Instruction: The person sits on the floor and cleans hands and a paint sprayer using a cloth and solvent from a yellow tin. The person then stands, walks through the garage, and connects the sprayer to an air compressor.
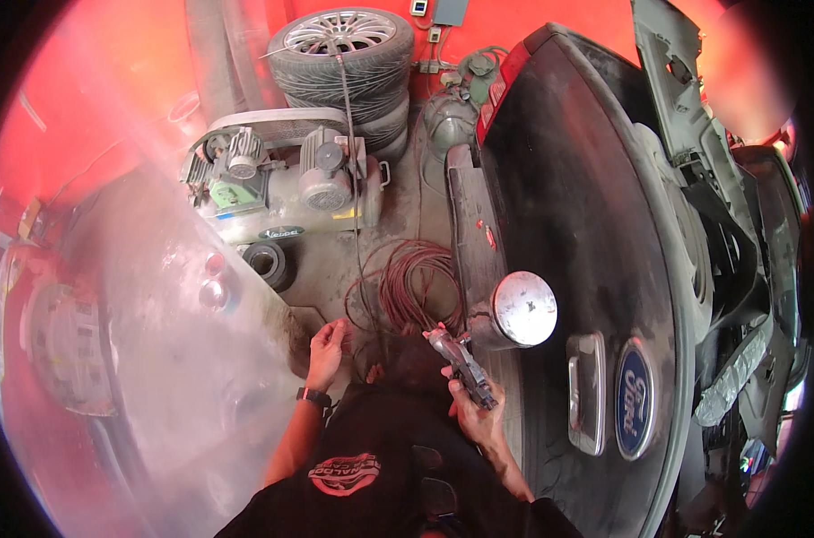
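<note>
My right hand [475,414] is wrapped round the handle of a dark paint spray gun [465,368]. A round cup with a silvery lid [525,309] tops the gun, close to the black vehicle tailgate [595,242] on my right. My left hand [327,352], with a dark watch [313,396] on its wrist, is raised in front of my body. Its thumb and fingers are pinched together; whatever they may hold is too small to make out. Beside it stands a large whitish, hazy panel [227,359] on the left.
A coiled reddish hose [416,282] lies on the floor ahead. Farther off are an air compressor [286,184], stacked wheels [339,67] and a dark ring-shaped object [268,263]. Loose grey body panels [680,99] lean beyond the tailgate. A thin dark hose [348,134] hangs down mid-view.
</note>
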